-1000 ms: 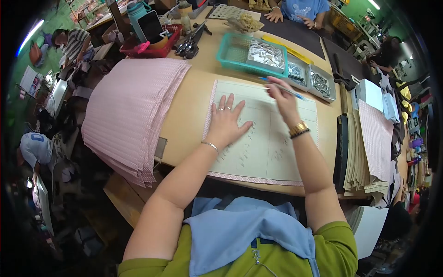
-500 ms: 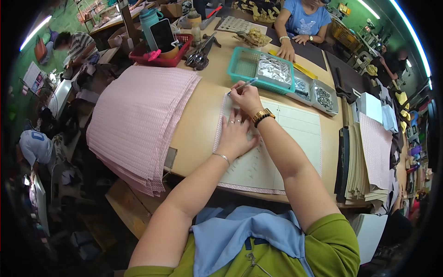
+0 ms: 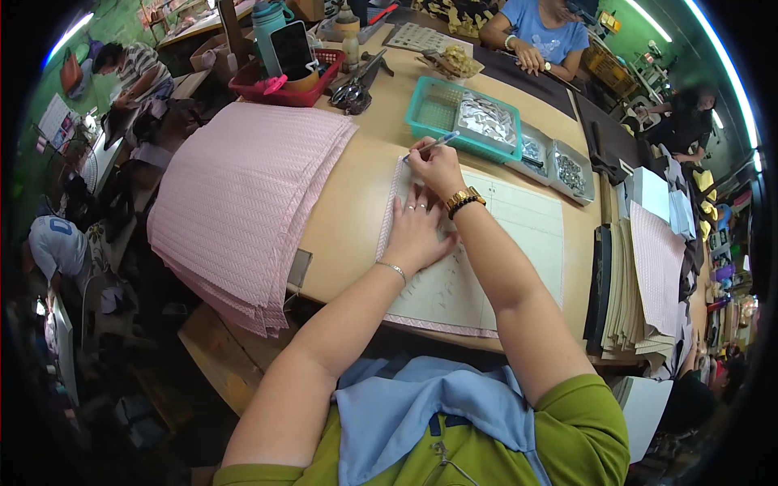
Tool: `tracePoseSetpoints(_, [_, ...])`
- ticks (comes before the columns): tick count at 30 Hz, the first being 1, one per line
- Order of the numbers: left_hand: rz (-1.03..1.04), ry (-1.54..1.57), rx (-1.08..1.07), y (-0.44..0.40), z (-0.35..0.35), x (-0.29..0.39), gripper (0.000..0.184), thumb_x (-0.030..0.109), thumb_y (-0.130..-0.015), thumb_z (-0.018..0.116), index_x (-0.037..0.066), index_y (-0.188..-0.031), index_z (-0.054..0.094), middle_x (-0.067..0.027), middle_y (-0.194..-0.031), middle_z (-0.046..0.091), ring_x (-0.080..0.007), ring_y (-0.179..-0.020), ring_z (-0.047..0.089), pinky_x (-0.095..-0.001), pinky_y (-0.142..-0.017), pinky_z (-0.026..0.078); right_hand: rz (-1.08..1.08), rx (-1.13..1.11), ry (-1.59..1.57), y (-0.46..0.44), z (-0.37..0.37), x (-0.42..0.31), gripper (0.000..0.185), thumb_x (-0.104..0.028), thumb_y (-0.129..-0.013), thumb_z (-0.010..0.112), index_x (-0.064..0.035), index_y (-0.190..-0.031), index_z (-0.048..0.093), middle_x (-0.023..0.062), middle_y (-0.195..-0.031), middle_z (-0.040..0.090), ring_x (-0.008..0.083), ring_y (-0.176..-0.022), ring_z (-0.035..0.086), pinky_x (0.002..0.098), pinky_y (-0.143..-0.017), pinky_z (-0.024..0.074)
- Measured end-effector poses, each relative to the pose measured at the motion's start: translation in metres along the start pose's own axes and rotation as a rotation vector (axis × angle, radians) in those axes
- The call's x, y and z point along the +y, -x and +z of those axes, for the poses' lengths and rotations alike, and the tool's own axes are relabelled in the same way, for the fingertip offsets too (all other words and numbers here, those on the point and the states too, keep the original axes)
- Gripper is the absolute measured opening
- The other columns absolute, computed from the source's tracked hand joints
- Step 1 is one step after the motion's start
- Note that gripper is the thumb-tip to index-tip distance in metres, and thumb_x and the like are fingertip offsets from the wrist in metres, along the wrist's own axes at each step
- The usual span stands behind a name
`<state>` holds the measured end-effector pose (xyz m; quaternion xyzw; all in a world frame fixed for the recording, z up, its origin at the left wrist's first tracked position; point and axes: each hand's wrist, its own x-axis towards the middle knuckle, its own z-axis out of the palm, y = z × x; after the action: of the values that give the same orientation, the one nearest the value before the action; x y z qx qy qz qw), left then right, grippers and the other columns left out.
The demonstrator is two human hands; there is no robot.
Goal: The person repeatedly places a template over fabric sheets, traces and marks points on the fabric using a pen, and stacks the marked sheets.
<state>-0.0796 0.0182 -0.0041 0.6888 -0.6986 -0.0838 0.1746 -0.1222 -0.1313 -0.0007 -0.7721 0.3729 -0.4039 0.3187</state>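
A pale pattern board [image 3: 523,223] with ruled lines and small handwritten marks lies on a pink patterned sheet [image 3: 442,327], whose border shows along the left and front edges. My left hand [image 3: 417,235] rests flat on the board with its fingers spread. In my right hand [image 3: 438,172], closed in a writing grip, is a pen [image 3: 442,141]. Its tip points down at the far left corner of the board, by the pink border. Whether the tip touches the surface cannot be made out.
To the left lies a tall stack of pink patterned sheets [image 3: 243,202]. A teal basket [image 3: 421,121] and a grey tray of metal parts [image 3: 572,172] stand beyond the board. Scissors [image 3: 352,95] lie near a red basket [image 3: 312,95]. A co-worker [image 3: 541,36] sits across the table.
My hands keep nearly the same places, the pen tip still at the corner. Across the table, the co-worker's hand has drawn back from beside the teal basket, and the yellow strip there no longer shows.
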Motion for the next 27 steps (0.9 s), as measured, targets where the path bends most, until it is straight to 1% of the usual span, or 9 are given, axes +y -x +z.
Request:
tracePoseSetpoints(3, [0.004, -0.018, 0.003, -0.002, 0.004, -0.002, 0.083, 0.059, -0.084, 0.057, 0.009, -0.148, 0.038, -0.0207, -0.157, 0.028, -0.0409, -0.147, 0.02, -0.0621, -0.115, 0.017, 0.071, -0.106, -0.022, 0.004, -0.004, 0.001, 0.025, -0.022, -0.082, 0.066, 0.002, -0.087, 0.068, 0.0152, -0.067, 0.067, 0.021, -0.059, 0.065, 0.0326, -0.061, 0.0524])
tracePoseSetpoints(6, [-0.002, -0.046, -0.054, -0.004, 0.001, -0.003, 0.088, 0.065, -0.083, 0.057, 0.01, -0.149, 0.036, -0.0217, -0.157, 0.026, -0.042, -0.146, 0.019, -0.0626, -0.114, 0.018, 0.051, 0.017, -0.115, 0.012, -0.016, 0.003, 0.026, -0.024, -0.082, 0.066, 0.0015, -0.09, 0.067, 0.0139, -0.072, 0.069, 0.0182, -0.067, 0.067, 0.0311, -0.064, 0.0519])
tracePoseSetpoints(7, [-0.007, -0.043, -0.071, -0.003, -0.001, -0.002, 0.087, 0.065, -0.083, 0.057, 0.012, -0.149, 0.036, -0.0213, -0.157, 0.026, -0.0417, -0.147, 0.018, -0.0624, -0.115, 0.018, 0.104, 0.005, -0.228, 0.016, -0.025, 0.008, 0.022, -0.021, -0.085, 0.066, -0.0003, -0.092, 0.067, 0.01, -0.078, 0.071, 0.0136, -0.074, 0.066, 0.0283, -0.067, 0.0514])
tracePoseSetpoints(10, [-0.002, -0.075, -0.074, -0.003, 0.001, 0.0, 0.085, 0.065, -0.085, 0.056, 0.015, -0.15, 0.036, -0.0206, -0.158, 0.023, -0.0409, -0.147, 0.016, -0.0627, -0.115, 0.017, 0.167, 0.053, -0.397, 0.049, -0.079, 0.013, 0.018, -0.018, -0.088, 0.065, -0.001, -0.094, 0.067, 0.0067, -0.081, 0.071, 0.0105, -0.075, 0.066, 0.0263, -0.068, 0.0514])
tracePoseSetpoints(14, [-0.02, -0.112, -0.14, -0.006, -0.005, 0.004, 0.082, 0.063, -0.087, 0.056, 0.017, -0.151, 0.035, -0.0201, -0.16, 0.02, -0.0408, -0.148, 0.015, -0.0637, -0.114, 0.017, 0.133, 0.195, -0.125, 0.1, -0.183, 0.057, 0.017, -0.017, -0.091, 0.066, -0.0002, -0.096, 0.066, 0.0058, -0.083, 0.072, 0.0088, -0.076, 0.066, 0.0245, -0.068, 0.0516])
tracePoseSetpoints(17, [-0.018, -0.12, -0.176, -0.014, -0.006, 0.026, 0.082, 0.062, -0.086, 0.056, 0.016, -0.15, 0.035, -0.0218, -0.159, 0.023, -0.0411, -0.147, 0.017, -0.065, -0.114, 0.017, 0.219, 0.442, -0.178, 0.126, -0.248, 0.09, 0.014, -0.016, -0.09, 0.066, -0.0025, -0.092, 0.066, 0.0036, -0.081, 0.071, 0.0078, -0.075, 0.065, 0.0235, -0.068, 0.0508])
tracePoseSetpoints(20, [0.195, -0.092, -0.187, -0.035, 0.001, 0.067, 0.081, 0.061, -0.086, 0.058, 0.016, -0.15, 0.037, -0.021, -0.158, 0.025, -0.0401, -0.147, 0.018, -0.064, -0.114, 0.019, 0.273, 0.525, -0.137, 0.135, -0.285, 0.117, 0.014, -0.016, -0.09, 0.065, -0.0025, -0.091, 0.066, 0.0034, -0.08, 0.07, 0.0074, -0.075, 0.065, 0.0228, -0.068, 0.0498])
tracePoseSetpoints(23, [0.41, -0.117, -0.219, -0.065, 0.023, 0.112, 0.081, 0.061, -0.085, 0.06, 0.017, -0.15, 0.037, -0.0197, -0.158, 0.025, -0.039, -0.146, 0.023, -0.0614, -0.113, 0.025, 0.221, 0.54, -0.137, 0.13, -0.286, 0.14, 0.015, -0.018, -0.087, 0.066, -0.0034, -0.09, 0.066, 0.0024, -0.079, 0.07, 0.0089, -0.073, 0.064, 0.0244, -0.068, 0.0492])
tracePoseSetpoints(27, [0.557, -0.124, -0.229, -0.101, 0.049, 0.157, 0.081, 0.062, -0.084, 0.061, 0.017, -0.148, 0.04, -0.02, -0.156, 0.03, -0.0391, -0.144, 0.029, -0.0555, -0.111, 0.033, 0.198, 0.544, -0.062, 0.124, -0.281, 0.148, 0.015, -0.018, -0.086, 0.066, -0.0037, -0.089, 0.066, 0.0039, -0.076, 0.069, 0.0108, -0.07, 0.063, 0.0269, -0.066, 0.0496])
